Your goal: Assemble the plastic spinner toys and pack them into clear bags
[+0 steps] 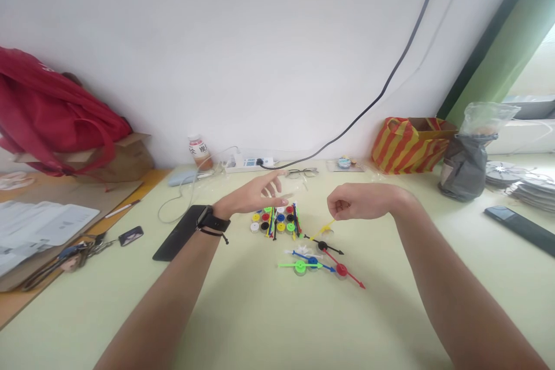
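Note:
My left hand (260, 193) hovers with fingers spread over a cluster of small round coloured discs (281, 218). Thin arrow pointers (272, 222) lie in bundles among those discs. My right hand (358, 201) is closed, fingertips pinched at the upper end of a yellow arrow spinner (323, 229) that slants down to the table. Nearer me lie a black arrow spinner (322, 246), a red one (341, 270), a blue one (313, 262), a green one (300, 267) and a white one (303, 251), each an arrow on a round base.
A black tablet-like slab (180, 237) lies under my left wrist. Behind are glasses (303, 172), a power strip (249, 165) with a cable, and a bottle (199, 153). A striped bag (411, 147), grey bag (463, 167) and phone (520, 228) are right; keys (82, 251) are left.

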The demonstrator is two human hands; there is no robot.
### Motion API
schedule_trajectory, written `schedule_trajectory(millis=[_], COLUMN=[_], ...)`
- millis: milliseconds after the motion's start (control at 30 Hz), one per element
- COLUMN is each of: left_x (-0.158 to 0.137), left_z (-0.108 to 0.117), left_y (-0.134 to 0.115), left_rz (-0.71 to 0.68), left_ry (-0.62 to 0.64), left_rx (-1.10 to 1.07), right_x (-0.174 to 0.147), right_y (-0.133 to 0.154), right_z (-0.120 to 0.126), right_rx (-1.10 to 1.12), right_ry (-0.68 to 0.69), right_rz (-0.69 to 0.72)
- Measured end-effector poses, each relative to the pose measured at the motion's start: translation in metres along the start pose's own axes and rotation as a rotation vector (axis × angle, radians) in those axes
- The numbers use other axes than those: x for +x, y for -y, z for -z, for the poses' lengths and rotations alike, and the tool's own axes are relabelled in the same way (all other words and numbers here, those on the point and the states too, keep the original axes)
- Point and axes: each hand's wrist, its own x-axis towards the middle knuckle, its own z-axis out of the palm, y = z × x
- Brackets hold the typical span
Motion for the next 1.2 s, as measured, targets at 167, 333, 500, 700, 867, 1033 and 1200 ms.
schedule_trajectory(millis=[167, 333, 500, 700, 867, 1033, 1200], left_x=[0.001, 0.001, 0.001, 0.003, 0.004, 0.005, 0.004], left_z=[-0.003, -0.004, -0.008, -0.012, -0.018, -0.016, -0.013], left_y=[-0.002, -0.004, -0.013, -0.025, -0.025, -0.02, -0.011], left_rz=[-0.001, -0.021, -0.042, -0.049, -0.063, -0.041, 0.006], left_ry=[0.034, 0.072, 0.119, 0.172, 0.183, 0.184, 0.24], left_rx=[-0.001, -0.041, -0.092, -0.236, -0.352, -0.348, -0.432], right_x=[-0.003, -0.021, -0.02, 0.005, 0.021, 0.025, 0.029], right_y=[-0.015, -0.028, -0.026, -0.008, 0.007, 0.001, -0.011], right_z=[0.007, 0.022, 0.022, 0.012, 0.002, 0.0, -0.006], right_rx=[0.127, 0.433, 0.558, 0.447, 0.288, 0.25, 0.134], right_ry=[-0.089, -0.423, -0.69, -0.567, -0.678, -0.647, -0.087], right_rz=[0.084, 0.232, 0.259, 0.276, 0.173, 0.102, -0.052])
